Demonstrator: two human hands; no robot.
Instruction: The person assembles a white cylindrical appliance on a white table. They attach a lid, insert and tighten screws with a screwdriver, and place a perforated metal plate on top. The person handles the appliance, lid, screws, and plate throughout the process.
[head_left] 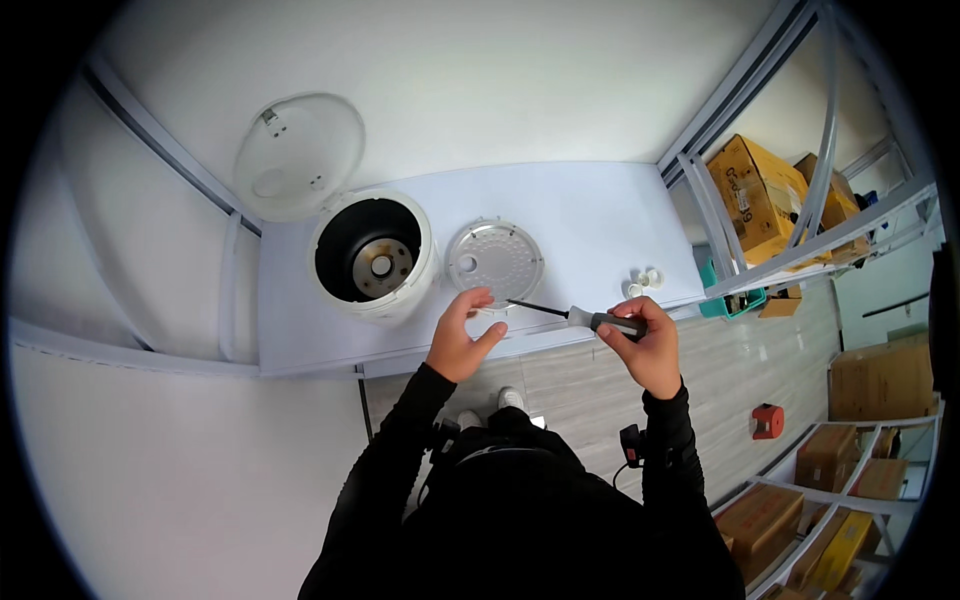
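Note:
In my right hand (pixel 650 350) is a screwdriver (pixel 582 318) with a grey and black handle, its dark shaft pointing left. Its tip comes near my left hand (pixel 464 338), whose fingers are apart with nothing visible between them. Just beyond the left hand, a round silver metal plate (pixel 505 255) dotted with dimples lies on the white table (pixel 590 215). To its left stands a white rice cooker (pixel 425 265) without its inner pot, showing a dark inside and a round heating plate (pixel 382 266). The cooker's translucent lid (pixel 305 150) is raised at the back.
Small white round parts (pixel 645 280) sit at the table's right end. Beyond that end are cardboard boxes (pixel 755 195) on a rack and a teal crate (pixel 735 298). A red stool (pixel 767 421) stands on the floor, near shelves with more boxes (pixel 762 520).

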